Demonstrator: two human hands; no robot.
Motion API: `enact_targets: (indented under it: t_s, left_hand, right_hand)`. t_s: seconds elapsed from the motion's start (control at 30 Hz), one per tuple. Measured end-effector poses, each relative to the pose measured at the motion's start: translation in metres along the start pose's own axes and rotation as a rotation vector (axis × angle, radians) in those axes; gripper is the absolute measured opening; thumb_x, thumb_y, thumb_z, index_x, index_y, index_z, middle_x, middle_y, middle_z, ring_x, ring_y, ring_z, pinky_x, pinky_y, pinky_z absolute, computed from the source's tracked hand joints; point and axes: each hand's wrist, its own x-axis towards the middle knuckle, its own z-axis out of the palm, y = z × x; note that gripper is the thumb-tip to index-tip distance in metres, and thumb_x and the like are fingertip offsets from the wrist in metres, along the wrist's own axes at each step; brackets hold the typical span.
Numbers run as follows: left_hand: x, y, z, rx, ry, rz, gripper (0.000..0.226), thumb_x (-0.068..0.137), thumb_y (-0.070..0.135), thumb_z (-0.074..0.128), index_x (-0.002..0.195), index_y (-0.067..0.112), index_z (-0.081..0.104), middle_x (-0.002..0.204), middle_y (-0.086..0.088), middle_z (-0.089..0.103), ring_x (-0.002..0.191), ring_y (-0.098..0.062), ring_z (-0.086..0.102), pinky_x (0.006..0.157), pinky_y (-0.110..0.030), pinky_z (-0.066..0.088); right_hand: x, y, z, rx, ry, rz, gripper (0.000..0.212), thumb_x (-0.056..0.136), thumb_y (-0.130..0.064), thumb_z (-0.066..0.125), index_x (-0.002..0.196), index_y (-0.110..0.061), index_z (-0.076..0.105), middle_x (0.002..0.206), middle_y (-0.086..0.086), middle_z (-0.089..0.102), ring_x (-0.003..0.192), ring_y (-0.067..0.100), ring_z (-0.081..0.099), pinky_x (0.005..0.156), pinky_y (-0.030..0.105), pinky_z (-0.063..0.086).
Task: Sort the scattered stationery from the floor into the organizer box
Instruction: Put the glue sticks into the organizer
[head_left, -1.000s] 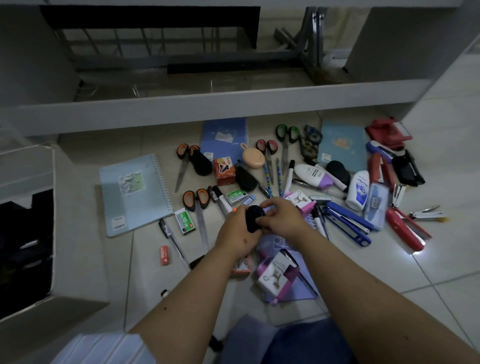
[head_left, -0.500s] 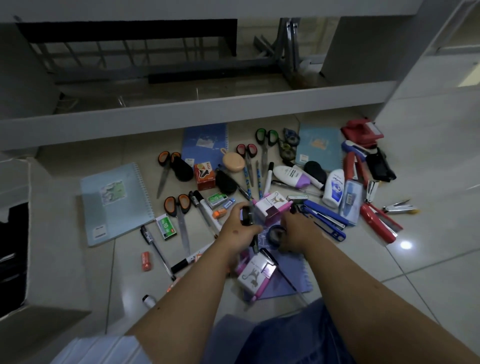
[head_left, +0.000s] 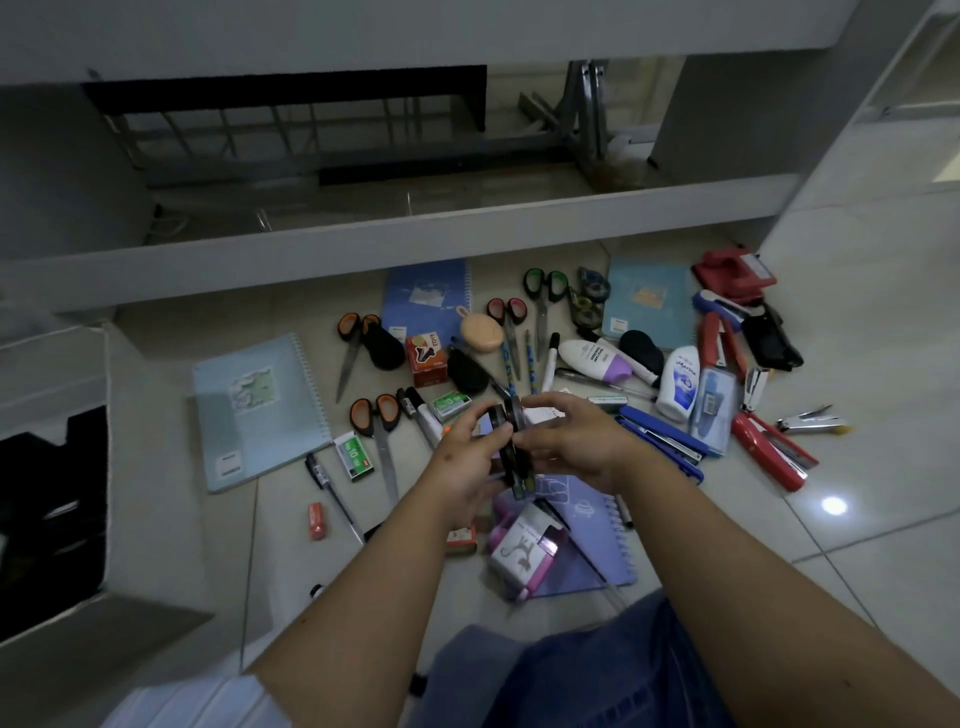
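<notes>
My left hand (head_left: 460, 462) and my right hand (head_left: 574, 441) meet above the middle of the pile. Together they grip two dark round tape dispensers (head_left: 508, 422), pressed side by side, fingers curled round them from both sides. Scattered stationery covers the tiled floor beneath: orange-handled scissors (head_left: 375, 425), green staple boxes (head_left: 354, 456), a blue stapler (head_left: 662, 439), red staplers (head_left: 769, 451), a white glue bottle (head_left: 678, 384) and a purple notebook (head_left: 584, 540). The organizer box (head_left: 111, 618), white with a black inside, stands at the far left, well apart from both hands.
A light blue spiral notebook (head_left: 260, 410) lies between the box and the pile. A pink-and-white carton (head_left: 524, 551) rests on the purple notebook. A low grey ledge (head_left: 415, 234) runs across behind the stationery. My knee in blue denim (head_left: 571, 670) fills the bottom.
My right hand dipped to the purple notebook, picked up a second dark tape dispenser and rose to meet the left hand, which kept the first one. The camera view shifted slightly.
</notes>
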Motion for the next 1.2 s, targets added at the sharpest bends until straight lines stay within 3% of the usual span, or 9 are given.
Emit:
enact_targets:
  t_s: [0.27, 0.37, 0.6, 0.73, 0.87, 1.0, 1.03, 1.13, 1.2]
  left_hand:
    - [-0.029, 0.029, -0.049, 0.05, 0.088, 0.022, 0.05, 0.088, 0.019, 0.063, 0.134, 0.025, 0.042, 0.129, -0.007, 0.054, 0.105, -0.029, 0.06, 0.083, -0.044, 0.052]
    - [-0.048, 0.046, -0.076, 0.029, 0.113, 0.06, 0.05, 0.087, 0.016, 0.064, 0.133, 0.017, 0.041, 0.123, -0.008, 0.056, 0.089, -0.025, 0.062, 0.069, -0.037, 0.053]
    - [-0.098, 0.091, -0.147, 0.052, 0.191, 0.203, 0.069, 0.086, 0.012, 0.065, 0.142, 0.021, 0.027, 0.096, -0.003, 0.064, 0.078, -0.025, 0.062, 0.071, -0.036, 0.052]
    - [-0.126, 0.112, -0.187, 0.105, 0.229, 0.294, 0.084, 0.083, 0.006, 0.066, 0.147, 0.023, 0.014, 0.099, -0.004, 0.06, 0.081, -0.024, 0.064, 0.068, -0.037, 0.053]
    - [-0.144, 0.119, -0.221, 0.138, 0.266, 0.314, 0.091, 0.078, 0.001, 0.07, 0.147, 0.025, 0.015, 0.103, -0.01, 0.056, 0.09, -0.028, 0.064, 0.072, -0.04, 0.054]
    - [-0.157, 0.114, -0.252, 0.174, 0.345, 0.335, 0.086, 0.077, -0.001, 0.071, 0.145, 0.02, 0.022, 0.094, -0.005, 0.06, 0.084, -0.015, 0.063, 0.06, -0.025, 0.051]
    - [-0.16, 0.113, -0.257, 0.2, 0.368, 0.335, 0.085, 0.077, 0.0, 0.071, 0.144, 0.02, 0.023, 0.094, -0.004, 0.061, 0.084, -0.013, 0.062, 0.061, -0.024, 0.051]
    - [-0.168, 0.108, -0.279, 0.293, 0.438, 0.337, 0.08, 0.074, 0.01, 0.077, 0.141, 0.017, 0.034, 0.105, -0.006, 0.063, 0.098, -0.02, 0.062, 0.088, -0.038, 0.051]
    - [-0.174, 0.105, -0.295, 0.337, 0.469, 0.346, 0.07, 0.074, 0.017, 0.077, 0.135, 0.015, 0.043, 0.11, -0.007, 0.063, 0.106, -0.022, 0.061, 0.098, -0.04, 0.047]
  right_hand:
    - [0.001, -0.026, 0.047, -0.043, -0.222, -0.061, 0.052, 0.082, 0.006, 0.062, 0.123, -0.025, 0.05, 0.102, 0.004, 0.065, 0.088, 0.023, 0.064, 0.082, 0.04, 0.054]
    - [0.001, -0.043, 0.077, -0.085, -0.282, -0.109, 0.055, 0.081, 0.007, 0.063, 0.126, -0.022, 0.05, 0.107, 0.003, 0.064, 0.095, 0.025, 0.064, 0.087, 0.043, 0.054]
    - [0.0, -0.086, 0.158, -0.053, -0.403, -0.163, 0.04, 0.082, -0.003, 0.065, 0.117, -0.023, 0.058, 0.107, 0.009, 0.067, 0.092, 0.034, 0.064, 0.092, 0.048, 0.051]
    - [0.0, -0.103, 0.207, -0.029, -0.406, -0.19, 0.03, 0.086, -0.011, 0.062, 0.116, -0.016, 0.059, 0.098, 0.009, 0.067, 0.087, 0.036, 0.062, 0.091, 0.053, 0.049]
    - [-0.001, -0.114, 0.251, -0.099, -0.402, -0.223, 0.028, 0.086, -0.01, 0.063, 0.114, -0.012, 0.059, 0.089, 0.008, 0.066, 0.072, 0.032, 0.064, 0.078, 0.046, 0.055]
    - [0.002, -0.112, 0.29, -0.164, -0.397, -0.243, 0.018, 0.084, -0.005, 0.064, 0.101, -0.013, 0.061, 0.086, 0.009, 0.063, 0.078, 0.034, 0.059, 0.083, 0.052, 0.052]
    - [0.003, -0.11, 0.298, -0.176, -0.394, -0.241, 0.017, 0.084, -0.005, 0.064, 0.098, -0.014, 0.062, 0.083, 0.009, 0.062, 0.074, 0.032, 0.059, 0.082, 0.051, 0.053]
    - [0.005, -0.103, 0.321, -0.188, -0.401, -0.227, 0.014, 0.083, -0.007, 0.065, 0.094, -0.016, 0.061, 0.076, 0.007, 0.062, 0.06, 0.024, 0.057, 0.068, 0.039, 0.054]
    - [0.006, -0.099, 0.337, -0.185, -0.411, -0.227, 0.012, 0.085, -0.009, 0.064, 0.093, -0.018, 0.061, 0.075, 0.005, 0.061, 0.059, 0.021, 0.056, 0.065, 0.036, 0.054]
